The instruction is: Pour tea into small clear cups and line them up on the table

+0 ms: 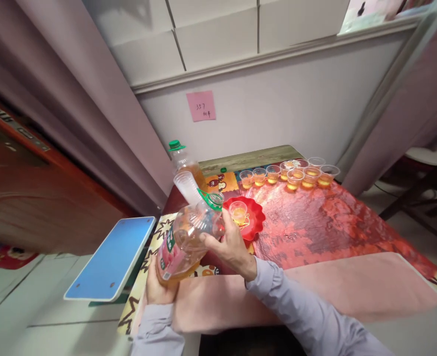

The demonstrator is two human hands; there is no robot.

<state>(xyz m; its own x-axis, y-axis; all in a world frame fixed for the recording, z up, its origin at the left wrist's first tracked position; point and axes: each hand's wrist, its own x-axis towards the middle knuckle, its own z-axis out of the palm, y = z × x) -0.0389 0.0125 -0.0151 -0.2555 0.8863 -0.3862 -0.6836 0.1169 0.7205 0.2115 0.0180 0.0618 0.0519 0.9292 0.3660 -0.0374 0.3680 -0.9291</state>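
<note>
A large clear plastic bottle [183,242] lies tilted between both hands, its base low toward the person and its green-ringed neck [213,199] raised and pointed at a small plastic cup [238,212]. The bottle holds a little amber liquid pooled at its lower end, and a pink label wraps its body. The left hand [159,287] cups the base from underneath, its fingers curled around the bottom so that only the thumb side shows. The right hand [227,244] grips the upper shoulder of the bottle, fingers wrapped over the clear wall just below the neck, thumb pressed on the near side. Just beyond the right fingertips the cup stands in a red scalloped dish [253,220] and holds amber liquid. Just beyond the neck of the held bottle a stack of empty clear cups [186,185] leans, and behind that stands a second bottle [183,160] with a green cap, upright and partly filled. Farther out from the right fingers, along the far edge of the table, a row of filled cups [292,175] sits close together, each with amber liquid. All of it rests on a table with a glossy red patterned cloth [315,222]. Off to the outer side of the left fingers a blue and white tablet-like board [112,257] juts out past the table's edge. On the wall beyond, a pink sticky note [201,105] carries handwriting.
</note>
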